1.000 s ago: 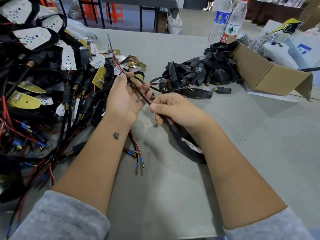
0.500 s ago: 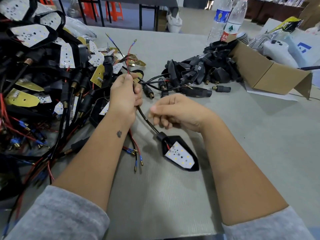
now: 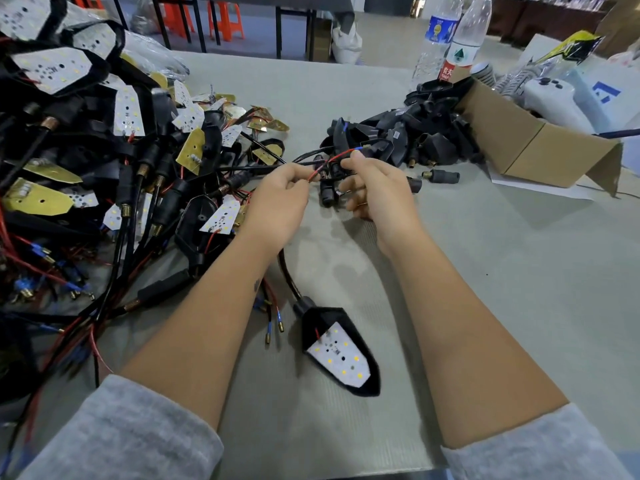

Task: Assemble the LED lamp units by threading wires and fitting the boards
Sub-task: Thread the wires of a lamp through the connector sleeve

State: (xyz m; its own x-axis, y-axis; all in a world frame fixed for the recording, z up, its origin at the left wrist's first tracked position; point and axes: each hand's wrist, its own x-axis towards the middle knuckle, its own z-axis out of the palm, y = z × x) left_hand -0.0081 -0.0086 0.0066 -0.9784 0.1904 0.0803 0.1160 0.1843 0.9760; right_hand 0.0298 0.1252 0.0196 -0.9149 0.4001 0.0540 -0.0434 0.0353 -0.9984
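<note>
A black lamp housing (image 3: 311, 323) with a white LED board (image 3: 341, 360) fitted in it lies on the table between my forearms. Its black cable (image 3: 285, 271) runs up into my left hand (image 3: 280, 199), which grips it. A thin red wire (image 3: 332, 160) arcs from my left fingertips to my right hand (image 3: 374, 188), which pinches the wire's far end. A small black connector (image 3: 327, 194) hangs between the two hands.
A big tangle of assembled lamps (image 3: 104, 168) with red and black leads fills the left. Empty black housings (image 3: 408, 136) are heaped at centre back beside a cardboard box (image 3: 540, 150). Two water bottles (image 3: 460, 39) stand behind. Loose blue-tipped leads (image 3: 273, 323) lie near my left forearm.
The lamp housing has dropped onto the table nearer me, board face up. Both hands moved away from me toward the pile, and my right hand has taken hold of the red wire's end.
</note>
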